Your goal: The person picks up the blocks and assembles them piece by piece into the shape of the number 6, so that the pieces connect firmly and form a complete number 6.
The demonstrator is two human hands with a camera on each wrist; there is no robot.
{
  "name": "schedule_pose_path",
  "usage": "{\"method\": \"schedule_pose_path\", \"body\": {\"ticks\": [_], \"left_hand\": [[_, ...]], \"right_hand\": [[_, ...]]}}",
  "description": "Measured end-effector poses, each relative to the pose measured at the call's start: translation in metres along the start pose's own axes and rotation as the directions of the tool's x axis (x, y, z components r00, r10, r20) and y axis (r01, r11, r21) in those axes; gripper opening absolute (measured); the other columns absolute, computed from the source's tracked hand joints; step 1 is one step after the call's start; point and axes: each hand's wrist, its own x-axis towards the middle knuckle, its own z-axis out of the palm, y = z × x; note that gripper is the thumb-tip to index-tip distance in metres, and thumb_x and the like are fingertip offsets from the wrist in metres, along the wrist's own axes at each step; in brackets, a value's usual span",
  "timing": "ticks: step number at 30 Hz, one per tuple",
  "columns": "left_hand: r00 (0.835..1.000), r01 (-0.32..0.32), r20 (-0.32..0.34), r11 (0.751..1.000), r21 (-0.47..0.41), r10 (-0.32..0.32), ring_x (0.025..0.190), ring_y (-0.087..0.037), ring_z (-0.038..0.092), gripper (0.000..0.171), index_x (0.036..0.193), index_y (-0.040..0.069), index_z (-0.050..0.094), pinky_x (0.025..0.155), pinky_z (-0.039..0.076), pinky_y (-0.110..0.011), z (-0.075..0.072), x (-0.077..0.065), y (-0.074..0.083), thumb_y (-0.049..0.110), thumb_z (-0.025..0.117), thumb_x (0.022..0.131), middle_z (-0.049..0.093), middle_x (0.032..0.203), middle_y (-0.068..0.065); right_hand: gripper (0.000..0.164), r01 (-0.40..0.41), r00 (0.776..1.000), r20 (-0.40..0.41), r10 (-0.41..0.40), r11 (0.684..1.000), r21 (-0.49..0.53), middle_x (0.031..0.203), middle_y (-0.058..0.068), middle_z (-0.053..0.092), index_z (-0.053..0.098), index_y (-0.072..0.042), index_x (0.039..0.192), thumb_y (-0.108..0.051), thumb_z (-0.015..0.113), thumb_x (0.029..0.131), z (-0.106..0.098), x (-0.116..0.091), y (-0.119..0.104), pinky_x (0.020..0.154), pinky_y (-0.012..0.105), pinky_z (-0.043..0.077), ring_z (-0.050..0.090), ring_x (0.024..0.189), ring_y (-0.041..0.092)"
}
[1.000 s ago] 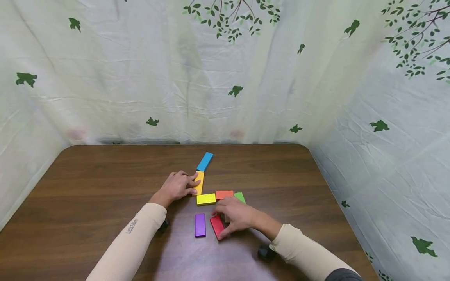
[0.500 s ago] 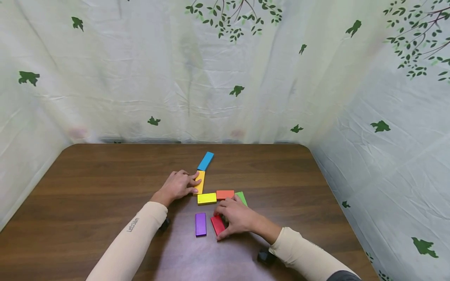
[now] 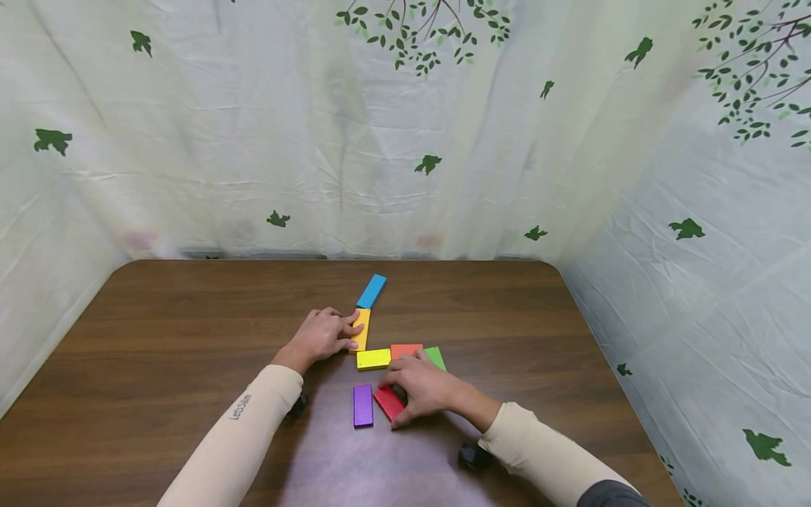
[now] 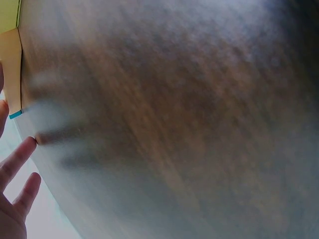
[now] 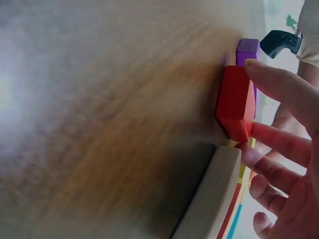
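My right hand (image 3: pixel 423 386) pinches a red block (image 3: pixel 388 403) between thumb and fingers, just right of an upright-lying purple block (image 3: pixel 363 406). In the right wrist view, the thumb is at one end of the red block and a fingertip at the other. A plain wooden block (image 5: pixel 212 196) lies beside that hand, mostly hidden in the head view. My left hand (image 3: pixel 322 334) rests its fingers on an amber block (image 3: pixel 361 331). Beyond the amber block lies a blue block (image 3: pixel 371 291); at its near end begins a yellow block (image 3: pixel 374 360).
Right of the yellow block, an orange block (image 3: pixel 406 350) and a green block (image 3: pixel 434 358) continue the row, partly covered by the right hand. All lie on a brown wooden table (image 3: pixel 190 331). A white curtain (image 3: pixel 253 141) with leaf and bird prints hangs behind it.
The right hand has shifted slightly left and turned the red block, so its far end leans closer to the purple block. My left hand stays on the amber block.
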Motion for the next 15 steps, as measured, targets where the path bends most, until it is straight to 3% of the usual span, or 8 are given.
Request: {"method": "schedule_pose_path", "body": {"ticks": [15], "left_hand": [[1.000, 0.010, 0.003, 1.000, -0.007, -0.010, 0.120, -0.035, 0.048, 0.050, 0.129, 0.020, 0.059, 0.096, 0.036, -0.051, 0.001, 0.000, -0.001, 0.036, 0.072, 0.083, 0.046, 0.144, -0.002]], "right_hand": [[0.055, 0.058, 0.996, 0.075, -0.058, 0.998, -0.006, 0.112, -0.012, 0.060, 0.067, -0.024, 0.120, -0.039, 0.084, 0.070, -0.007, 0.015, 0.000, 0.083, 0.029, 0.031, 0.051, 0.101, 0.002]]}}
